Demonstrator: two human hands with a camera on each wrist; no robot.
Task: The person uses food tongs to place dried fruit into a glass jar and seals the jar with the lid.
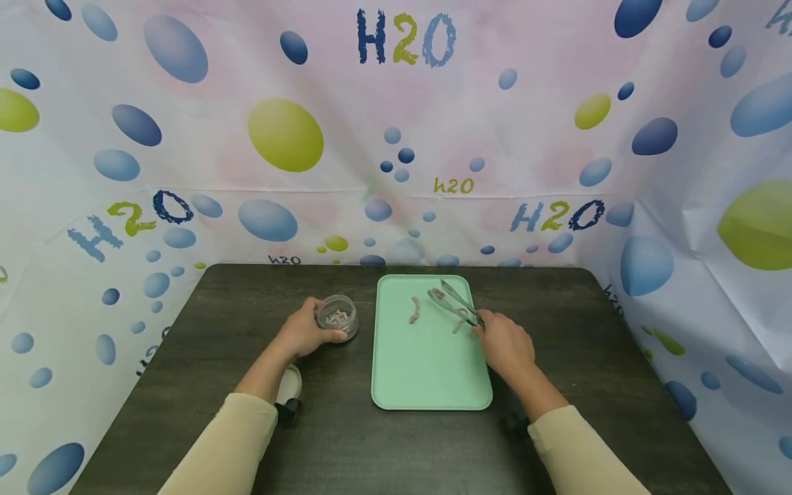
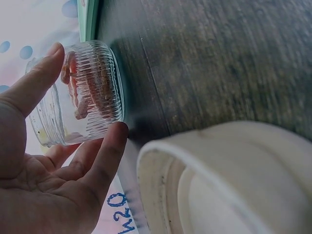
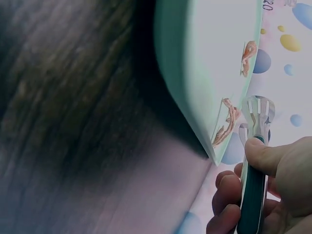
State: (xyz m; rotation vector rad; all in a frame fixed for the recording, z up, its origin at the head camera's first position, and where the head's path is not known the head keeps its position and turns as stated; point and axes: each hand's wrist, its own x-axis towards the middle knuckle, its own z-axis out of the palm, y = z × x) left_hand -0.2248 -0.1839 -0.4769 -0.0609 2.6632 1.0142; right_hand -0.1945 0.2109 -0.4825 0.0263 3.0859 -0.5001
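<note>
Bubble-printed cloth (image 1: 346, 124) hangs behind and to both sides of one dark wooden table (image 1: 334, 440), and two bare hands in pale sleeves (image 1: 229, 440) work over it. One green tray (image 1: 427, 371) lies at the middle, with three pinkish strips (image 1: 415, 310) visible on its far half. Left of the tray, one glass jar (image 1: 353, 324) holds several more strips, too bunched to count; the left hand (image 1: 307, 330) grips its wall, thumb on the near side and fingers on the far. One cream lid (image 1: 289, 385) lies nearer, by the left forearm. On the right, the right hand (image 1: 507, 344) clasps one pair of metal tongs (image 1: 460, 298) over the tray's far right part, their tips apart; whether the strip by those tips is pinched, I cannot tell. Only the left wrist view shows the jar's ribbed glass and the lid's hollow side turned up. Only the right wrist view shows the tongs' dark green handle under the thumb; just two tray strips appear there.
</note>
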